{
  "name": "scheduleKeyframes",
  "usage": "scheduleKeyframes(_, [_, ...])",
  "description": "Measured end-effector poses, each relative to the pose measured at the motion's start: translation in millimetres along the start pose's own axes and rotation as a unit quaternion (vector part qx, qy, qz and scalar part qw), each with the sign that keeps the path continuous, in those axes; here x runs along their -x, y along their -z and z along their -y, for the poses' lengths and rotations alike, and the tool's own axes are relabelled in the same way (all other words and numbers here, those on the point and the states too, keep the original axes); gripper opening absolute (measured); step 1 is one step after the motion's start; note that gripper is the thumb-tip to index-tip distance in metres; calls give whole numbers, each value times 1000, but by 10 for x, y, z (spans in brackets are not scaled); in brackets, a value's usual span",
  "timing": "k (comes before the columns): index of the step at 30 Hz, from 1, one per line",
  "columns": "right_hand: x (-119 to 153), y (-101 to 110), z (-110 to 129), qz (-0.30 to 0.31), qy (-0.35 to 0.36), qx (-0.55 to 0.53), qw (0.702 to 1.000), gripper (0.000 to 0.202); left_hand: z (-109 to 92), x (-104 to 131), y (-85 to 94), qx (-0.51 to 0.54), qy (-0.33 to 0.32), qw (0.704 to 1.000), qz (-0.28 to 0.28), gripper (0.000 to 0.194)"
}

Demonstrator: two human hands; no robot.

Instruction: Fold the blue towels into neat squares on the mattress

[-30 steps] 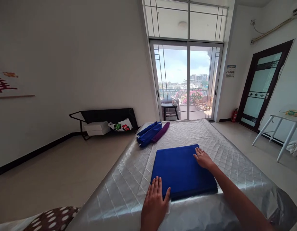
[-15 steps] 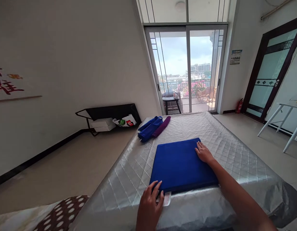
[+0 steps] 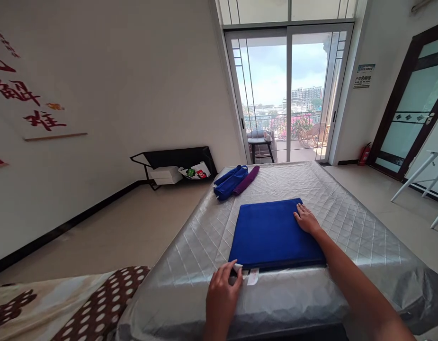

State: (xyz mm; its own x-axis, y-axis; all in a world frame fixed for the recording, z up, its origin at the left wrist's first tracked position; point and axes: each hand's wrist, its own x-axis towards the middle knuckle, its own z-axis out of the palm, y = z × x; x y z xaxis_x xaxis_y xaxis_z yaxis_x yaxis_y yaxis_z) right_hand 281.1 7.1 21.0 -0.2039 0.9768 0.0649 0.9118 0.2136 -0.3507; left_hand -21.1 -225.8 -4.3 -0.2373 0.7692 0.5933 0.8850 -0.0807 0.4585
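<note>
A folded blue cloth [image 3: 275, 234] lies flat as a neat rectangle on a silver quilted cover [image 3: 197, 241]. My right hand [image 3: 307, 219] rests flat on its far right corner, fingers stretched out. At the near left corner, my left hand [image 3: 224, 282] has its thumb and fingers curled around a small white label [image 3: 237, 267]. A second white tag [image 3: 253, 276] sticks out from the cloth's near edge, just right of that hand. Beyond the cloth lie a rolled blue item with straps [image 3: 230, 183] and a purple roll [image 3: 247, 181], side by side.
At the lower left is a brown polka-dot blanket [image 3: 98, 303]. A black folding frame [image 3: 176, 158] with white boxes [image 3: 166, 175] and a printed bag [image 3: 195, 171] stands by the wall. Sliding glass doors [image 3: 289, 94] are ahead; a fire extinguisher [image 3: 364, 155] stands near the right door.
My left hand's fingers have drawn together at the cloth's near left corner, around the white label. My right hand stays flat on the cloth. The view has turned slightly left.
</note>
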Motion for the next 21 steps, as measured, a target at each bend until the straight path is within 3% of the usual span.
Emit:
scheduleKeyframes(15, [24,39,26,6,-6,-4,1000,65,-56,87,177,-98,-66,993,12,52])
scheduleKeyframes(21, [11,13,15,3,-13,-4,1000,65,-42,148,185,-150,-100,984,2,43])
